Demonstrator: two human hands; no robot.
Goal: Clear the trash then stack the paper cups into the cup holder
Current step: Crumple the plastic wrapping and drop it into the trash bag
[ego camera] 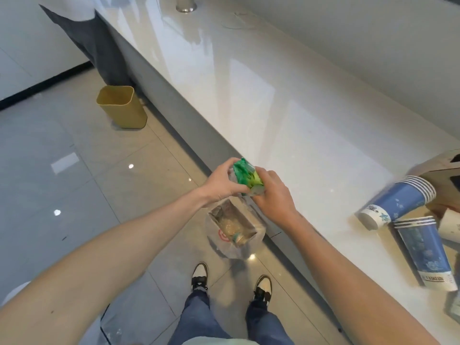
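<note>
A crumpled green wrapper is gripped between my left hand and my right hand, just off the white counter's front edge. Directly below them, a clear plastic trash bag sits open on the floor with food scraps inside. Two nested stacks of blue paper cups lie on their sides at the counter's right end: one stack points left, the other points toward me. A brown cardboard cup holder is cut off by the right frame edge behind them.
The long white counter runs from top centre to lower right. A yellow waste bin stands on the tiled floor by the counter's base at left. Another person's dark trouser leg is beside it. My shoes are near the bag.
</note>
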